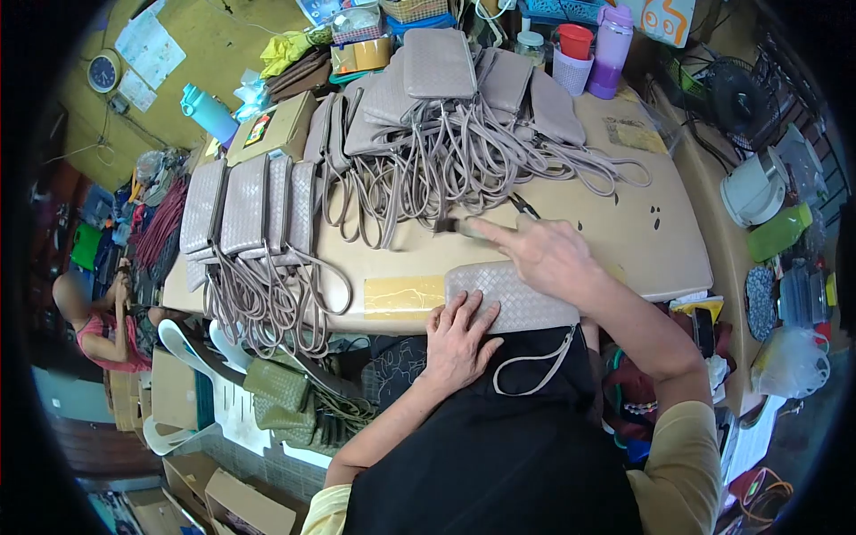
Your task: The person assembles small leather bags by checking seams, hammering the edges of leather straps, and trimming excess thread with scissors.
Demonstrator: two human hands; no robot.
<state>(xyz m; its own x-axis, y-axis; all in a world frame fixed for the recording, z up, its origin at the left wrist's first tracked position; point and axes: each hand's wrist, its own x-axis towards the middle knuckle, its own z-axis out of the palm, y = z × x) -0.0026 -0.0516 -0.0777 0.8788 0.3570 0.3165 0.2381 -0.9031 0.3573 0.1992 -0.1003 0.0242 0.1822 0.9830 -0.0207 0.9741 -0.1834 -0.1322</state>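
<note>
In front of me a woven grey wristlet pouch (526, 301) lies at the table's near edge, its strap loop (546, 374) hanging down over my dark apron. My left hand (461, 339) rests flat on the pouch's left end, fingers spread. Above the pouch's upper right side, my right hand (548, 254) is closed on a small brush-like tool (450, 226), index finger stretched along it; the tool's exact kind is blurred. Its head points left, beside the straps of the pile. A dark-handled tool (523, 207) lies just beyond that hand.
Grey pouches (440, 64) with tangled straps are heaped at the back; more woven pouches (245, 205) stand at left. Yellow tape (406, 299) covers part of the padded table (660, 250). Green pouches (281, 392) sit on a white chair. Another person (102, 325) sits far left.
</note>
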